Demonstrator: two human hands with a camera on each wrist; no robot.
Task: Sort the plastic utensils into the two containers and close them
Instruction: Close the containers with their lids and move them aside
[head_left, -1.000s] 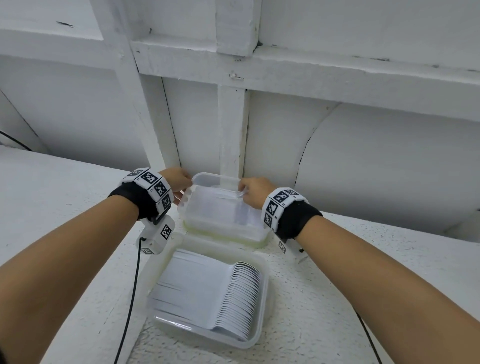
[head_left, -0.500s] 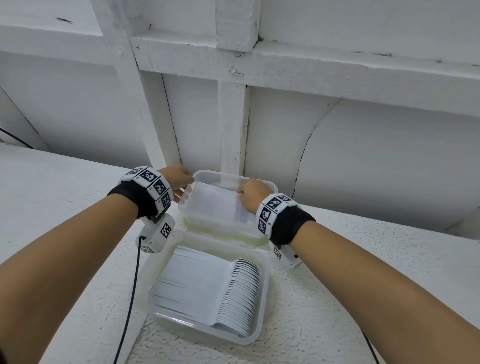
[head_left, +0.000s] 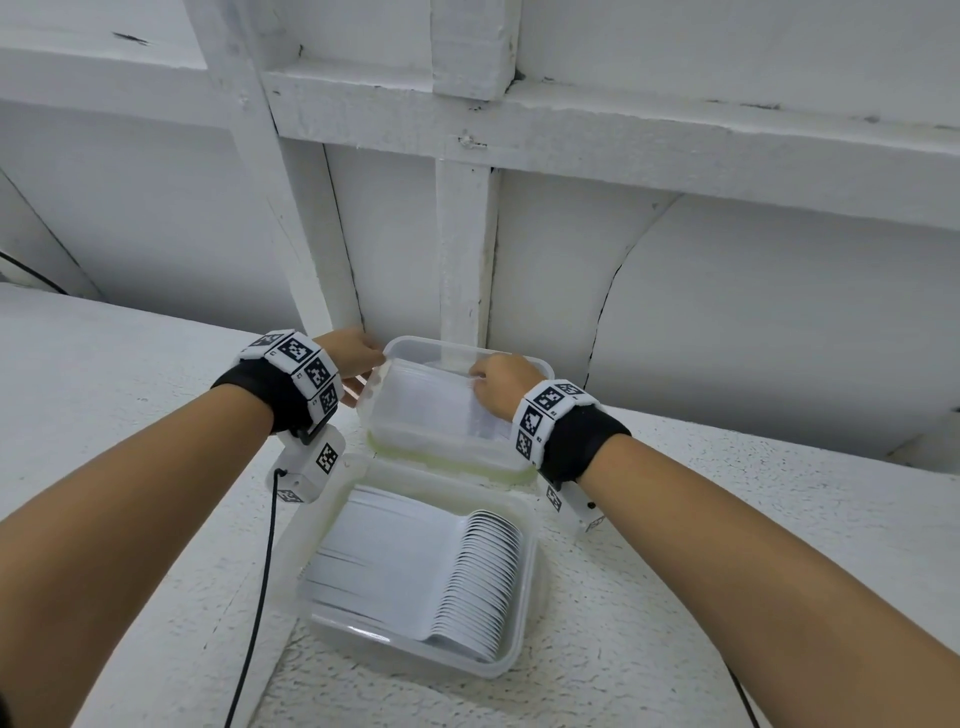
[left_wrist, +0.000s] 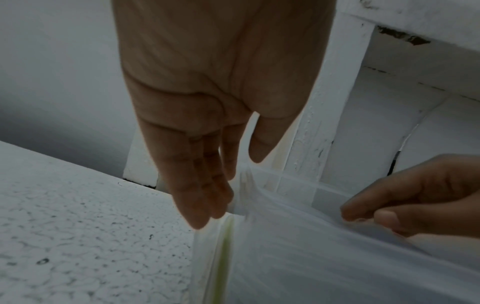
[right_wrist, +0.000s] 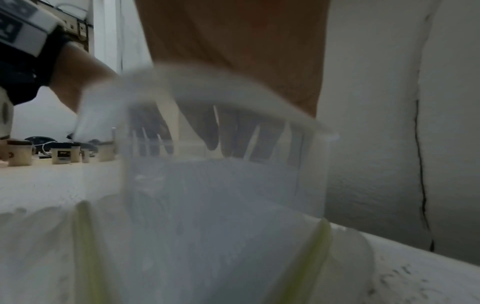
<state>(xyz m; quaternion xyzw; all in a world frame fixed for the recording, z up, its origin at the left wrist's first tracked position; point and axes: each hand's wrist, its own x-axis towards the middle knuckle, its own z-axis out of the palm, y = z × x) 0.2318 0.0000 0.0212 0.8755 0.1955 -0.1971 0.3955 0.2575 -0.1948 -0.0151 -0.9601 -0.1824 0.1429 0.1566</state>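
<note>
Two hands at frame centre on the far container (head_left: 415, 415), left hand (head_left: 349, 349) fingers straight against its left rim, right hand (head_left: 500, 382) curled inside, pinching white utensils (head_left: 470, 415).

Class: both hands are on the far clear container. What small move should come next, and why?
Probably set the far container down level. The left hand touches its left rim, the right hand grips its far rim, it looks tilted, and the nearer spoon container stands open, unlidded.
</note>
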